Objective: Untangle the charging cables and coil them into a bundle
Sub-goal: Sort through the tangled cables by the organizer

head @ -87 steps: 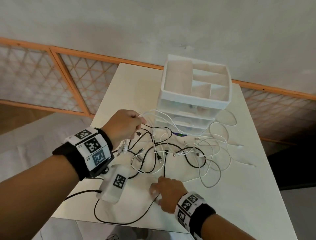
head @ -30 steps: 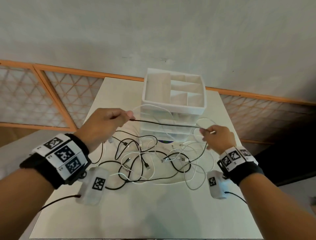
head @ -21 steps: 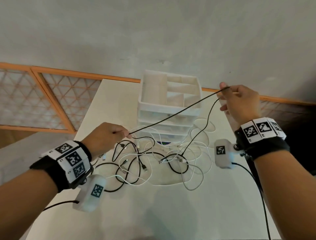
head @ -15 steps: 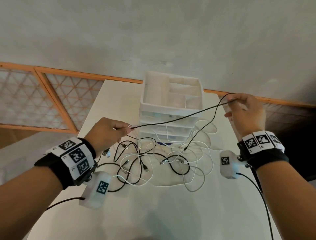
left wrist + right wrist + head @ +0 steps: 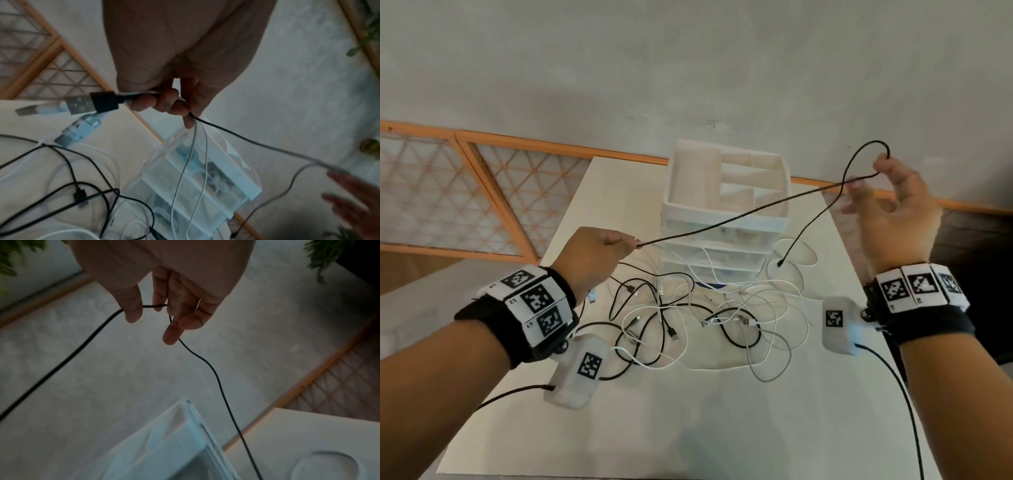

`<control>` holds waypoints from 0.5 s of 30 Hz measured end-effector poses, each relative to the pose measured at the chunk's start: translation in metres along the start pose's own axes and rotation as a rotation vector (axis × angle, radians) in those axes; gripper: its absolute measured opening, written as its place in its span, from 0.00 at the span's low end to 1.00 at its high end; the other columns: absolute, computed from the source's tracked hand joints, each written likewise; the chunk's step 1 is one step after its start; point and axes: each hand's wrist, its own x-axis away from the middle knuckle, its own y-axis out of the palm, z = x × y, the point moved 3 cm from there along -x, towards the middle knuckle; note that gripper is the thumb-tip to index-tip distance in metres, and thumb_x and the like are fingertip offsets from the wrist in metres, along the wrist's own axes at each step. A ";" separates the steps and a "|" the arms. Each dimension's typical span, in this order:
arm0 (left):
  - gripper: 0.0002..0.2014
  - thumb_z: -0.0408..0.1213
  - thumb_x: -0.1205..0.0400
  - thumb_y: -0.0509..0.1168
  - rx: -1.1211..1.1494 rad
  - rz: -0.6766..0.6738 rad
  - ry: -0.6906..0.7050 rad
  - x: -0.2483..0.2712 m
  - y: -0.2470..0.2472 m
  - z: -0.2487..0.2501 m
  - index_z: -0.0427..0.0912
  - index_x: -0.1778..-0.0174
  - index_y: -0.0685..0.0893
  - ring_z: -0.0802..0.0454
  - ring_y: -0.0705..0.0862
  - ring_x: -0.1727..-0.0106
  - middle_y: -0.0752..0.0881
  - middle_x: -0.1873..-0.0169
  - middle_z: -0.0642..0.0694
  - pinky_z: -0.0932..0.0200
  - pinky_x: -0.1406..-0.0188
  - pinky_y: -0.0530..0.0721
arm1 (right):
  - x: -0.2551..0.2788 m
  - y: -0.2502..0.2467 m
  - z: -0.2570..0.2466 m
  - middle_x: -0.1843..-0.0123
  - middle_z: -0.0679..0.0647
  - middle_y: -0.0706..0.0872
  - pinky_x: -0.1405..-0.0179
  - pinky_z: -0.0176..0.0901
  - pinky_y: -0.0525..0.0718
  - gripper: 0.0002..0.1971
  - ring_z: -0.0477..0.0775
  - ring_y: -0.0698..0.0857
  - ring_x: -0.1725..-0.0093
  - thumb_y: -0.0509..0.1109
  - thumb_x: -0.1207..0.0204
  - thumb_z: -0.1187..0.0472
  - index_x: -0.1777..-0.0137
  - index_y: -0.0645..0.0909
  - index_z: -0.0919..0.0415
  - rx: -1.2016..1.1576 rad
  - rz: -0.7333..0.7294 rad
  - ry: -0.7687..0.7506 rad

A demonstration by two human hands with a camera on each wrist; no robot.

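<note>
A black cable (image 5: 739,214) runs taut from my left hand (image 5: 599,253) up to my right hand (image 5: 890,198). It loops over the right fingers, and its free end (image 5: 779,264) hangs just above the table. In the left wrist view my left hand (image 5: 174,100) grips the cable behind its black USB plug (image 5: 102,101), along with two thin white cables (image 5: 197,154). In the right wrist view the black cable (image 5: 156,305) threads between the thumb and loosely bent fingers of my right hand (image 5: 164,293). A tangle of black and white cables (image 5: 705,318) lies on the table below.
A white drawer organizer (image 5: 726,219) with an open top tray stands at the back of the white table (image 5: 688,428), under the stretched cable. An orange-framed lattice railing (image 5: 500,192) runs behind the table on the left. The table's edges are close on both sides.
My right hand has risen and moved right, drawing the black cable out of the tangle. Its far end now hangs free. The left hand keeps its grip, slightly higher.
</note>
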 end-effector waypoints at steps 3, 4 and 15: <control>0.08 0.37 0.16 0.68 -0.017 -0.024 0.033 0.002 0.008 0.002 0.43 0.47 0.92 0.67 0.81 0.62 0.90 0.57 0.58 0.72 0.58 0.72 | -0.009 0.012 -0.002 0.25 0.44 0.82 0.63 0.33 0.87 0.21 0.40 0.90 0.66 0.77 0.24 0.52 0.32 0.79 0.47 0.026 -0.053 -0.049; 0.08 0.37 0.16 0.68 -0.010 -0.017 0.036 0.003 0.011 0.002 0.43 0.48 0.92 0.67 0.81 0.67 0.88 0.67 0.63 0.72 0.63 0.72 | -0.006 0.017 0.005 0.25 0.49 0.83 0.63 0.28 0.85 0.23 0.39 0.89 0.66 0.77 0.24 0.51 0.29 0.78 0.46 0.085 -0.088 -0.033; 0.12 0.47 0.15 0.66 -0.201 -0.278 0.267 0.024 0.037 0.040 0.49 0.49 0.93 0.62 0.79 0.76 0.87 0.71 0.52 0.73 0.73 0.72 | 0.093 0.067 0.010 0.66 0.47 0.87 0.55 0.37 0.84 0.37 0.40 0.83 0.66 0.81 0.29 0.53 0.22 0.69 0.34 0.253 -0.841 0.138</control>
